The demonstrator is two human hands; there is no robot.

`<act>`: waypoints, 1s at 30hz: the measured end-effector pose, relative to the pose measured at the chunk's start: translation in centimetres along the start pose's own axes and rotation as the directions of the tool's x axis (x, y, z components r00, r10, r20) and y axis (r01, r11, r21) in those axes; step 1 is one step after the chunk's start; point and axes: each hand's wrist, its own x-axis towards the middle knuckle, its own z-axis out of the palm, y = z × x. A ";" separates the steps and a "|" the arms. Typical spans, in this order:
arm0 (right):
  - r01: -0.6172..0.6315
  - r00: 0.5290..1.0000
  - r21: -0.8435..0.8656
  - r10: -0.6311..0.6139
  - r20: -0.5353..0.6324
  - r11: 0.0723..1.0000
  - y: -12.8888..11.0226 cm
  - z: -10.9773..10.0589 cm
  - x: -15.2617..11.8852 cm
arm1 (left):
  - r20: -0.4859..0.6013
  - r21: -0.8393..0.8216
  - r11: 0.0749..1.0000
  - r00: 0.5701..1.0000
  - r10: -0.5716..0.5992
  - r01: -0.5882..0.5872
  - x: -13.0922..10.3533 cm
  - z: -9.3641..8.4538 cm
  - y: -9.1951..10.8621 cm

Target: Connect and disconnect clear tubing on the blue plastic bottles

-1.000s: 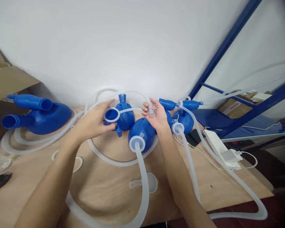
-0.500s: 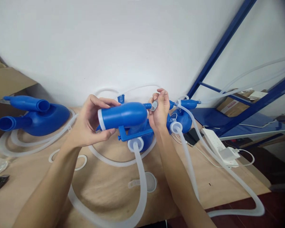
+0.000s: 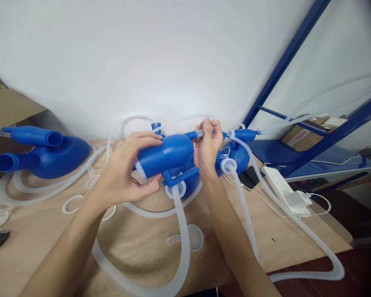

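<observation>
My left hand (image 3: 126, 169) is wrapped round a blue bottle-shaped plastic piece (image 3: 167, 154) with a white rim at its near end. Its narrow nozzle points right and meets the end of a translucent hose (image 3: 199, 134), which my right hand (image 3: 208, 142) pinches. How far the nozzle sits inside the hose is hard to tell. Beneath the piece is a blue plastic vessel (image 3: 191, 185), partly hidden. A ribbed translucent tube (image 3: 185, 231) comes out of its white-collared mouth, and a blue handle bar (image 3: 182, 176) lies just above that mouth.
On the left stands another blue vessel (image 3: 64, 156) with coiled hose, beside a cardboard box (image 3: 12, 105). White rings (image 3: 72, 204) and a clear cap (image 3: 195, 238) lie on the wooden table. To the right are more blue vessels (image 3: 239, 159), a power strip (image 3: 280, 185) and a blue shelf frame (image 3: 284, 66).
The hose end has met the nozzle, where before it was beside the tip. My left hand and the blue piece have tilted, rim end lower and slightly to the right.
</observation>
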 end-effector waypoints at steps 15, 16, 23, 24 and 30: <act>0.043 0.991 -0.162 -0.021 0.135 0.986 -0.9 0.5 -1.9 | 0.095 -0.412 0.886 0.977 -0.191 0.213 -0.4 -0.9 -1.9; 0.049 0.990 -0.171 -0.025 0.141 0.984 -0.9 0.6 -2.1 | 0.127 -0.529 0.800 0.959 -0.255 0.283 -0.4 -1.0 -2.2; 0.257 0.938 -0.304 -0.161 0.308 0.917 -1.6 0.2 -3.0 | 0.479 -0.815 0.153 0.798 -0.367 0.559 0.6 -2.5 -2.6; 0.305 0.917 -0.310 -0.190 0.351 0.900 -1.7 0.0 -3.0 | 0.503 -0.815 0.129 0.800 -0.328 0.565 0.8 -2.6 -2.7; 0.379 0.851 -0.332 -0.184 0.492 0.864 -2.4 -0.8 -2.1 | 0.528 -0.785 0.182 0.793 -0.304 0.593 0.9 -2.7 -2.8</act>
